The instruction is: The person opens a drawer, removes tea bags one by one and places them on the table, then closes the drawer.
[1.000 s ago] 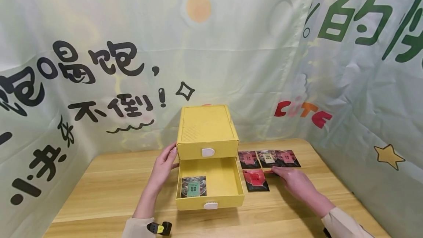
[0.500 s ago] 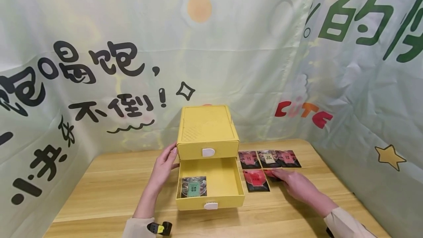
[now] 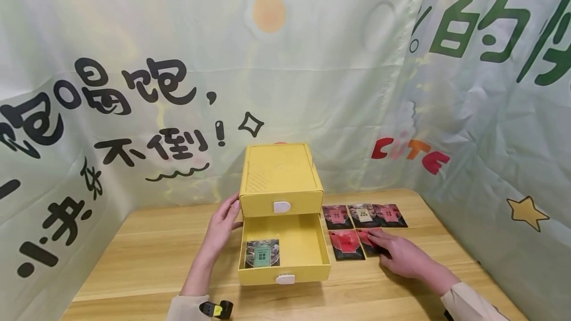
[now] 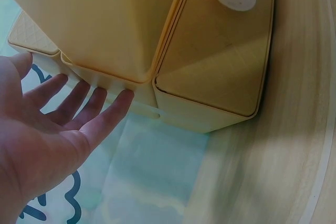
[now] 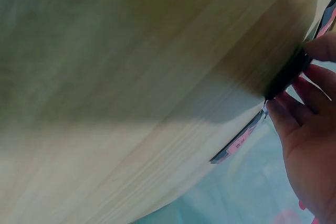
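A small yellow drawer unit (image 3: 282,170) stands on the wooden table, its lower drawer (image 3: 308,274) pulled out. Inside that drawer, at the front left, lies a sachet with a green label (image 3: 262,253). My left hand (image 3: 220,224) rests against the unit's left side; the left wrist view shows its fingertips (image 4: 126,95) touching the yellow wall, fingers extended. To the right of the unit, my right hand (image 3: 403,256) holds a red-and-black sachet (image 3: 367,241) low at the table between thumb and fingers, partly covering it. Another red sachet (image 3: 346,244) lies flat just left of it.
Behind them is a row of sachets: one red (image 3: 336,216), one with a cream label (image 3: 363,214) and another red one (image 3: 390,215), the last two close together. The upper drawer (image 3: 260,206) is pushed in. Printed fabric (image 3: 312,88) hangs behind and beside the table (image 3: 156,251).
The right hand has lowered the red sachet from slightly tilted to nearly flat beside the other red one, moving a little right. The left hand has stayed in place.
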The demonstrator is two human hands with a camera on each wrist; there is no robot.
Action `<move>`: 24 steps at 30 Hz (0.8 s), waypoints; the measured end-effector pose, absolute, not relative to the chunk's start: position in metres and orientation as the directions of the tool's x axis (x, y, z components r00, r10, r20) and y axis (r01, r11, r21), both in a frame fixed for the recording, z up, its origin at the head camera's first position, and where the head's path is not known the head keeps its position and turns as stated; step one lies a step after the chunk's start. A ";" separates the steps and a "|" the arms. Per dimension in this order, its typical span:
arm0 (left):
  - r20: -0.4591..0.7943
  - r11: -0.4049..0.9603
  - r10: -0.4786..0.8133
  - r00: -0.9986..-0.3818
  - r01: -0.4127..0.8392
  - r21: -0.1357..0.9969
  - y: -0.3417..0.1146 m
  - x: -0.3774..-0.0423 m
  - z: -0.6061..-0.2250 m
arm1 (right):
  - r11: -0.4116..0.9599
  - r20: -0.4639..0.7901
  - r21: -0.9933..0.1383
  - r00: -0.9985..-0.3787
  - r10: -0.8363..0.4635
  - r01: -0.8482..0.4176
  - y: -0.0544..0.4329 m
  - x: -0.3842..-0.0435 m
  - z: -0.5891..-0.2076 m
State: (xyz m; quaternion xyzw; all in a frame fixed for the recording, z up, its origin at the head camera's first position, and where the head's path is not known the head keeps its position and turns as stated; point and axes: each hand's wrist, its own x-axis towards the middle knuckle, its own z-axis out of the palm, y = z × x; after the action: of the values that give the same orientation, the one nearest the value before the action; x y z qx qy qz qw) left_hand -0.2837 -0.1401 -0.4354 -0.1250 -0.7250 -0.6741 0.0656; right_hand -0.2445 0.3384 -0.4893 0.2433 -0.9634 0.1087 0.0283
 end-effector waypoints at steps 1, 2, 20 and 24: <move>0.263 0.061 0.092 -0.960 0.269 0.961 -0.140 -0.284 -0.436 | 0.858 0.104 -0.202 -0.881 -0.461 -0.473 0.338 -0.244 -0.489; 0.262 0.062 0.090 -0.961 0.268 0.961 -0.140 -0.284 -0.436 | 0.857 0.100 -0.209 -0.883 -0.459 -0.470 0.338 -0.244 -0.489; 0.262 0.044 0.096 -0.960 0.267 0.963 -0.139 -0.283 -0.435 | 0.883 0.160 -0.190 -0.901 -0.404 -0.430 0.338 -0.242 -0.489; 0.262 0.044 0.095 -0.961 0.267 0.963 -0.139 -0.283 -0.435 | 0.893 0.243 -0.197 -0.903 -0.355 -0.404 0.333 -0.239 -0.483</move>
State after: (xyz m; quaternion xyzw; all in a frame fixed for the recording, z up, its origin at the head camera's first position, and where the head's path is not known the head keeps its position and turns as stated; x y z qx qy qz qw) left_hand -0.2831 -0.1392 -0.4347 -0.1256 -0.7199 -0.6797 0.0631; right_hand -0.2391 0.3331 -0.4825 0.1960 -0.9677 0.1224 0.1007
